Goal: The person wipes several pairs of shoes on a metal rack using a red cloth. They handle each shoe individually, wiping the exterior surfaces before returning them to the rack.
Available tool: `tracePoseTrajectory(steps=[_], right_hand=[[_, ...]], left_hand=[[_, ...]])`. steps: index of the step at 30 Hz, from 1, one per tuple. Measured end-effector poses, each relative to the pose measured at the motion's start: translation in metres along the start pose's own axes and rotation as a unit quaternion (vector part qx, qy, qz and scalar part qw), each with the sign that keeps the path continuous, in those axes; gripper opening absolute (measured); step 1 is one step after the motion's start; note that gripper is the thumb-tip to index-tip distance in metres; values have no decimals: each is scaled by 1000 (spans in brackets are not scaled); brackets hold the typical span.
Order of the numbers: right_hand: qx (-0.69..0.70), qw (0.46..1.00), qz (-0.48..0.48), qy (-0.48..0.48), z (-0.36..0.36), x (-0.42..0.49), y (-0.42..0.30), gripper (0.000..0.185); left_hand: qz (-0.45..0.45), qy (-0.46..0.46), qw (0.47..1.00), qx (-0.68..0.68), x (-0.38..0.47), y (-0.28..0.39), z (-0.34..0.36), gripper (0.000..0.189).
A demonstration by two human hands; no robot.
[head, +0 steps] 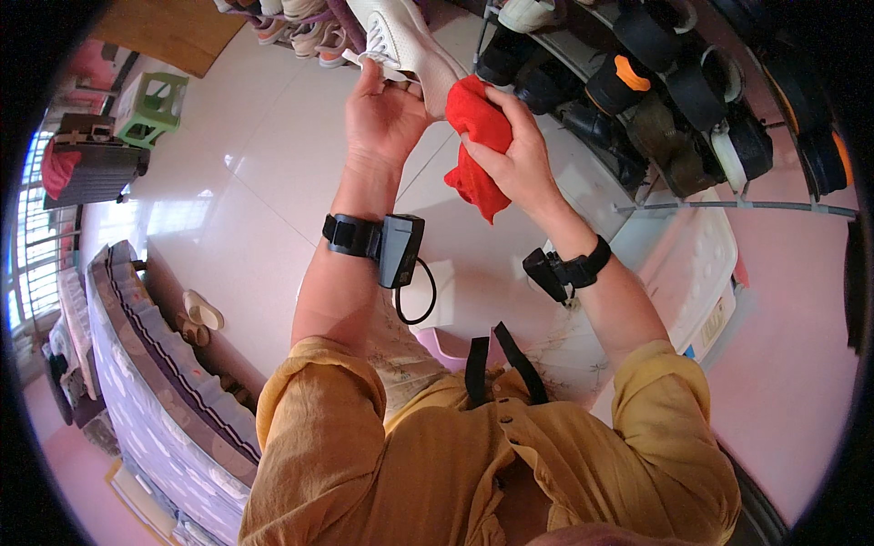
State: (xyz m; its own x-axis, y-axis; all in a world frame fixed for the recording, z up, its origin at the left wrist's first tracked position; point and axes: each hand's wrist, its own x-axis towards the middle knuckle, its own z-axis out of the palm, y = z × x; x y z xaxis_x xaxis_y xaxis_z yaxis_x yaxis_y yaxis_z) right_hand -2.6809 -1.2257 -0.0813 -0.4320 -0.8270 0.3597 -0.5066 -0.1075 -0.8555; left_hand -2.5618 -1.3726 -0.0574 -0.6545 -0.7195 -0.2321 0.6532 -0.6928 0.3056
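A white lace-up sneaker (427, 58) is held up at the top of the view, its toe end cut off by the picture's edge. My left hand (386, 112) grips it from beneath, palm up, with the thumb at the tongue and laces. In my right hand (522, 147) is a bunched red cloth (479, 147), pinched between thumb and fingers. The cloth lies against or right beside the sneaker's heel; contact is hard to tell. Its lower end hangs loose.
On the right stands a metal shoe rack (737, 203) with several dark shoes. More shoes (311, 34) sit at the top left. A white plastic bin (689, 273) is near my right arm. Leftward are a bed (164, 382), slippers (203, 309), a green stool (150, 109) and a suitcase (99, 170).
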Motion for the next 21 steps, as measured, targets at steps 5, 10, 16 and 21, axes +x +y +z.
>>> tracePoseTrajectory(steps=[5,10,16,21], right_hand=[[-45,999,12,-13,-3,0,-4,66],[-179,982,-58,-28,-6,-4,-15,69],[-174,984,19,-40,-13,1,-16,63],[-136,991,3,0,-13,3,-10,62]], left_hand=[[-54,4,961,271,2,-5,-11,33],[-85,71,949,296,-4,-15,-17,23],[-35,115,984,128,1,-6,-3,38],[-16,38,976,214,0,-15,-4,38]])
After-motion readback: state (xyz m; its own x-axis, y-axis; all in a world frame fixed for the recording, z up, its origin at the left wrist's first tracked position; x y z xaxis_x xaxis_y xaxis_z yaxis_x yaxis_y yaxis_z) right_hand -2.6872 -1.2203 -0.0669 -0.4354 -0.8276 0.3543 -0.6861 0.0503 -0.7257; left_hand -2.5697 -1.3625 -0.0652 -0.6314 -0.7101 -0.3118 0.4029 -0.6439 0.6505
